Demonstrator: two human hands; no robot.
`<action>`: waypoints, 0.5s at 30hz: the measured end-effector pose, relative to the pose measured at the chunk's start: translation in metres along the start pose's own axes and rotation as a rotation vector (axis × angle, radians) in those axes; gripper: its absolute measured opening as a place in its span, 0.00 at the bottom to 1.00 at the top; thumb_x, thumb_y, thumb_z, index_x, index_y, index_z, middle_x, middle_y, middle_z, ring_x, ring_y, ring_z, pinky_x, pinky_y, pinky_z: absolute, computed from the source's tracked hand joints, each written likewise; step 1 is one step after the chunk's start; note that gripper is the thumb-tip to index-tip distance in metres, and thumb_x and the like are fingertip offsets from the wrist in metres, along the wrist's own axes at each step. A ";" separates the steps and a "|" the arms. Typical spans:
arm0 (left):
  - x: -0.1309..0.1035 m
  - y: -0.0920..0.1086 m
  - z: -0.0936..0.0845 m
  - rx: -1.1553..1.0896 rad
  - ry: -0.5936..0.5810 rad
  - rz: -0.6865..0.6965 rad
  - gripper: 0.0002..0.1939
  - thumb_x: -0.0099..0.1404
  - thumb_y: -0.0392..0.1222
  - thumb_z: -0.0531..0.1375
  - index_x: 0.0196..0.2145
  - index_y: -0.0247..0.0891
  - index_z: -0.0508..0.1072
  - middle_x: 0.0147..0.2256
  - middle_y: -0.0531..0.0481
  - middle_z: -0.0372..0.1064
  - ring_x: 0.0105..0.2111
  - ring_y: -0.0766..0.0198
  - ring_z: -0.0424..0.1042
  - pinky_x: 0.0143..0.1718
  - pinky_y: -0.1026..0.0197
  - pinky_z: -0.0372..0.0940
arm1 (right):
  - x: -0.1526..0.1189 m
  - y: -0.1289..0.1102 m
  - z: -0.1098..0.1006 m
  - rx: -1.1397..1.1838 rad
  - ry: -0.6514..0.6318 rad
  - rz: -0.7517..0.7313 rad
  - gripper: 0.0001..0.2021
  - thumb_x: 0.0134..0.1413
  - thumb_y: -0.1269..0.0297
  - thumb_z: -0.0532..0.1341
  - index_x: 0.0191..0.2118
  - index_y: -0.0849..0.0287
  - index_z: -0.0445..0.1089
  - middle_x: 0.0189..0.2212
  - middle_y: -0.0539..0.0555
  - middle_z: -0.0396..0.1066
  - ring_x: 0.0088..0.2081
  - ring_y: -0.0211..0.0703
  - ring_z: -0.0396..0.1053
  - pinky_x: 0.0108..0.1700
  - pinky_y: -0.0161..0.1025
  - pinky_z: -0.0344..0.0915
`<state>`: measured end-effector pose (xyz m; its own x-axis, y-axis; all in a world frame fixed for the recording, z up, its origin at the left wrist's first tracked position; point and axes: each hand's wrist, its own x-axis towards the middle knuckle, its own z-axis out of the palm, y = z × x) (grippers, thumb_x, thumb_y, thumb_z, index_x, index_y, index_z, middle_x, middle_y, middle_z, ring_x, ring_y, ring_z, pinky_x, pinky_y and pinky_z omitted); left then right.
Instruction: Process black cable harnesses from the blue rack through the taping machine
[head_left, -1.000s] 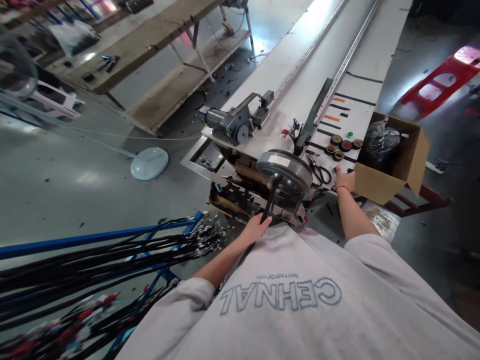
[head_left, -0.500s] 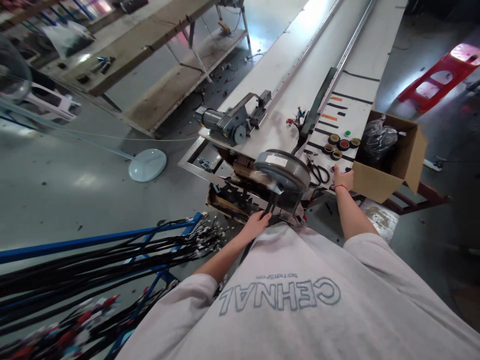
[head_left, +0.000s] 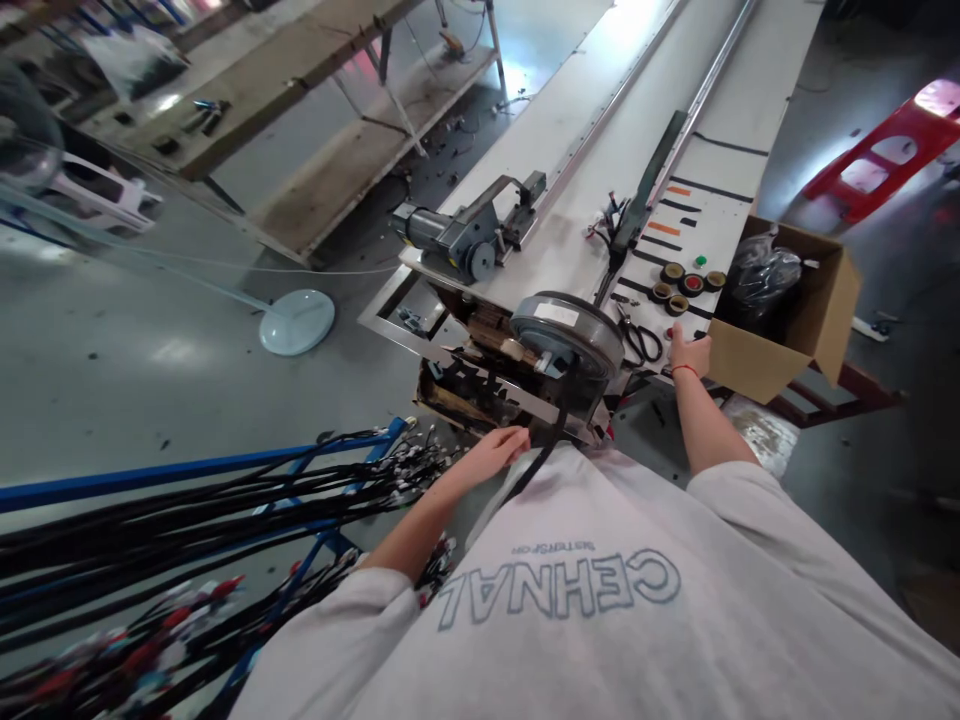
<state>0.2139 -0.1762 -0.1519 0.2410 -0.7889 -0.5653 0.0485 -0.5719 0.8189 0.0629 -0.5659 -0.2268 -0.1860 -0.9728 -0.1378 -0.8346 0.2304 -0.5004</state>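
My left hand (head_left: 505,446) hangs in front of the machine, fingers together and loosely curled, with nothing visible in them. Just to its right, a black wire harness (head_left: 556,432) runs from beneath the round taping machine (head_left: 559,325) down against my shirt. My right hand (head_left: 690,354) is closed over the near right edge of the workbench (head_left: 652,372), its thumb at a small red button (head_left: 670,334); the undersides of its fingers are hidden. Black-handled scissors (head_left: 641,343) lie beside this hand. Several tape rolls (head_left: 677,305) sit a little beyond it.
A cardboard box (head_left: 765,365) holding a dark plastic bag adjoins the bench on the right. A grey motor unit (head_left: 454,240) stands at the bench's left. Many black harnesses (head_left: 187,520) lie across a blue rack (head_left: 300,455) at lower left. A red stool (head_left: 877,160) stands far right.
My left hand has let go of the black harness and moved slightly left and down. The harness now hangs free beside it. My right hand stays at the bench edge.
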 end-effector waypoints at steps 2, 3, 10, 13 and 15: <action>0.014 0.000 0.010 -0.069 0.024 -0.051 0.29 0.66 0.63 0.44 0.35 0.34 0.70 0.30 0.47 0.70 0.27 0.66 0.65 0.25 0.66 0.59 | -0.001 0.002 -0.001 0.008 -0.002 -0.017 0.35 0.51 0.39 0.57 0.53 0.66 0.61 0.50 0.71 0.65 0.52 0.63 0.65 0.52 0.55 0.61; 0.024 0.001 0.015 -0.068 0.050 -0.067 0.29 0.67 0.61 0.42 0.39 0.34 0.70 0.35 0.45 0.72 0.30 0.65 0.67 0.27 0.65 0.61 | -0.003 0.003 -0.002 0.005 0.017 -0.041 0.34 0.52 0.41 0.58 0.54 0.67 0.60 0.52 0.72 0.63 0.54 0.63 0.63 0.54 0.55 0.59; 0.097 0.014 0.034 0.435 0.456 0.237 0.18 0.60 0.40 0.59 0.48 0.32 0.68 0.49 0.37 0.67 0.50 0.53 0.66 0.53 0.52 0.59 | -0.048 -0.066 -0.017 0.227 -0.250 -0.601 0.21 0.58 0.53 0.56 0.50 0.66 0.63 0.52 0.66 0.64 0.56 0.55 0.59 0.55 0.51 0.58; 0.118 0.010 0.028 0.343 0.338 0.115 0.11 0.63 0.39 0.55 0.41 0.33 0.71 0.35 0.43 0.72 0.37 0.57 0.72 0.43 0.57 0.65 | -0.073 -0.126 -0.012 0.405 -0.605 -0.793 0.21 0.66 0.52 0.47 0.43 0.66 0.67 0.39 0.57 0.69 0.47 0.47 0.67 0.46 0.44 0.65; 0.123 0.007 0.015 0.316 0.357 0.080 0.10 0.65 0.39 0.54 0.39 0.33 0.72 0.31 0.45 0.72 0.34 0.59 0.72 0.40 0.60 0.65 | -0.086 -0.156 -0.005 0.432 -0.701 -0.815 0.26 0.69 0.55 0.38 0.43 0.69 0.67 0.36 0.55 0.68 0.46 0.44 0.68 0.45 0.43 0.65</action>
<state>0.2297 -0.2802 -0.2169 0.5523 -0.7383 -0.3871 -0.2672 -0.5966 0.7568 0.2064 -0.5182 -0.1325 0.7665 -0.6421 -0.0163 -0.3032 -0.3393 -0.8905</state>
